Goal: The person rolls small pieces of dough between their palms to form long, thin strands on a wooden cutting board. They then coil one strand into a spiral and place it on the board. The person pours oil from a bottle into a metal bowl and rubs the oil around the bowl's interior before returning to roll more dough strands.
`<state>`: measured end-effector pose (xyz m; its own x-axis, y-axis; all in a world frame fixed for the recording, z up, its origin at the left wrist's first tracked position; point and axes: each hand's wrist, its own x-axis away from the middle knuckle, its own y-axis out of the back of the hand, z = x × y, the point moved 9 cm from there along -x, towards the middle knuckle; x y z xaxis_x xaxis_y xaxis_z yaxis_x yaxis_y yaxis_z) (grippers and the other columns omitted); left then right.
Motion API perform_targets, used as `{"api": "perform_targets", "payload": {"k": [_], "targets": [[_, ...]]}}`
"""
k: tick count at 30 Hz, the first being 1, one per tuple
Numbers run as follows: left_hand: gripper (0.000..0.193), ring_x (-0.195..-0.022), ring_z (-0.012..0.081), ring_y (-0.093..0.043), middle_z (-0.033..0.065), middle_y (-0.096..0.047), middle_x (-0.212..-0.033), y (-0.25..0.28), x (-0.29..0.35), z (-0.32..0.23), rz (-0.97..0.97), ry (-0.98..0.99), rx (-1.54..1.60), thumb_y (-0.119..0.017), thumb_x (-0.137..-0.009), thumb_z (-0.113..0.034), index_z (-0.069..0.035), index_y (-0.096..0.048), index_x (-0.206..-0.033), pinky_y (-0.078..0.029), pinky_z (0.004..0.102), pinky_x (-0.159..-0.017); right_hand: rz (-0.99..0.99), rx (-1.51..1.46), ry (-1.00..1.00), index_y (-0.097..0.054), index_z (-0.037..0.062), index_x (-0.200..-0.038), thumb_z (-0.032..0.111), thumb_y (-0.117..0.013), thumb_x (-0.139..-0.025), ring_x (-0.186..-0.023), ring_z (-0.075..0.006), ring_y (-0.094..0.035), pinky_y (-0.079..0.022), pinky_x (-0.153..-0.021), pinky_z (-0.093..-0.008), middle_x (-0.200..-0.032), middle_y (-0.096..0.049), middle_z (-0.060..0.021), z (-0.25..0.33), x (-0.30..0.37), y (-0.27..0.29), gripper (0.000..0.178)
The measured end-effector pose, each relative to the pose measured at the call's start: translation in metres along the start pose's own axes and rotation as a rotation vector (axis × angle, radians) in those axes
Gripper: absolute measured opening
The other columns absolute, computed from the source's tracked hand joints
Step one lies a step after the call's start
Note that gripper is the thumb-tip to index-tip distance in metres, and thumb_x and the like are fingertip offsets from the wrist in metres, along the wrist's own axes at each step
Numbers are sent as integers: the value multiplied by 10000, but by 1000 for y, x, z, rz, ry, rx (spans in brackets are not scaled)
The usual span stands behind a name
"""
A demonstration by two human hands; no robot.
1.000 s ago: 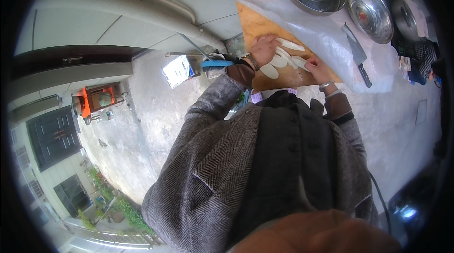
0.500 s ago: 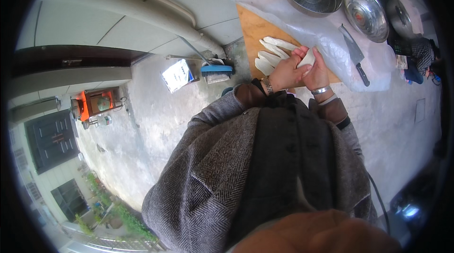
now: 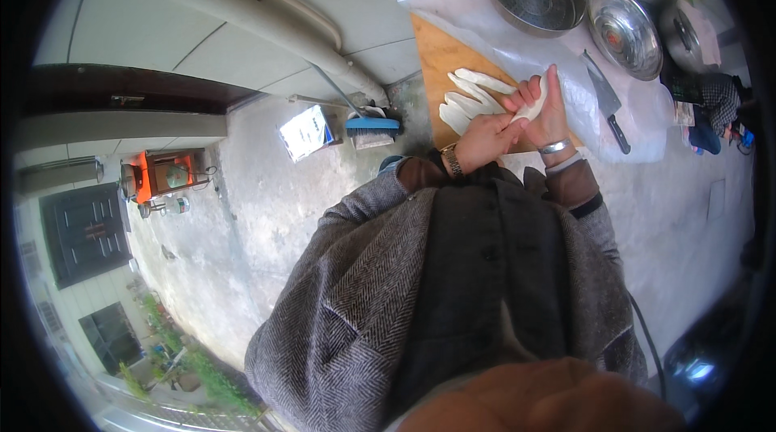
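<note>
Dough piece (image 3: 531,107): off the board, in the person's hands, above the near right part of the wooden board (image 3: 432,50). Both hands together, both on the same piece. Right hand (image 3: 553,120) is turned palm up, fingers curled in from the left side, thumb sticking up and away from the board; dough lies in the cupped palm. Left hand (image 3: 487,136) comes across from the left, fingertips at the lower end of the dough; exact finger contact is too small to tell. Both forearms bent inward, wrists close to the torso. Metal watch (image 3: 451,162) on left wrist, silver bangle (image 3: 554,147) on right.

Dough is white, matte, thin, rounded at the end. More dough strips (image 3: 477,89), long and flat, fanned on the board just beyond the left hand. Board: orange-brown wood, partly covered by a translucent, wrinkled plastic sheet (image 3: 566,60). On the sheet, to the right: kitchen knife (image 3: 601,88), broad steel blade, black handle. Beyond: round steel pan (image 3: 529,0), shiny shallow steel basin (image 3: 624,32). Sleeves: grey herringbone weave, brown cuffs.
</note>
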<state>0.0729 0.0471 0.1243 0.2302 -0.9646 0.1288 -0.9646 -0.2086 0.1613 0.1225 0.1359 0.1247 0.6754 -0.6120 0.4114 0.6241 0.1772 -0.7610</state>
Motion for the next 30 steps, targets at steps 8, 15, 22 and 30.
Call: {"api": "perform_targets", "payload": {"k": [8,15,22,30], "targets": [[419,-620,299,-601,124,-620,-688,5,9,-14,43,-233,-406,-573,-973,-407,-46,-640,-771,-479,393,-583,1,-48,-16,-376,169,-603,603,-442,-990,-454,-117,-321,-332,-455,-274,-546,-341,28,14,-2,5,586],[502,-927,179,-644,87,-677,-1085,34,-9,-1,-57,4,28,-439,-1024,-500,-74,-645,-1193,-497,343,-793,71,232,160,-440,141,-590,601,-383,-1009,-456,-121,-401,-366,-476,-276,-531,-440,16,29,7,1,625],[764,-1483,244,-212,129,-254,-1600,46,-49,-67,-170,-317,807,-210,-1033,-605,-63,-160,-1570,-150,379,-1207,364,1033,945,-389,-1,-1468,535,-232,-1053,-1440,-233,-313,-236,-1166,-352,-1543,-346,-192,15,67,-118,695],[735,-1521,233,64,118,57,-1654,7,-11,-110,-88,-325,363,-126,-1048,-559,-80,45,-1579,-18,342,-1215,234,651,768,-144,50,-1575,610,-115,-1022,-1522,-241,-76,-49,-1217,-361,-1646,-131,-111,51,27,-96,788]]}}
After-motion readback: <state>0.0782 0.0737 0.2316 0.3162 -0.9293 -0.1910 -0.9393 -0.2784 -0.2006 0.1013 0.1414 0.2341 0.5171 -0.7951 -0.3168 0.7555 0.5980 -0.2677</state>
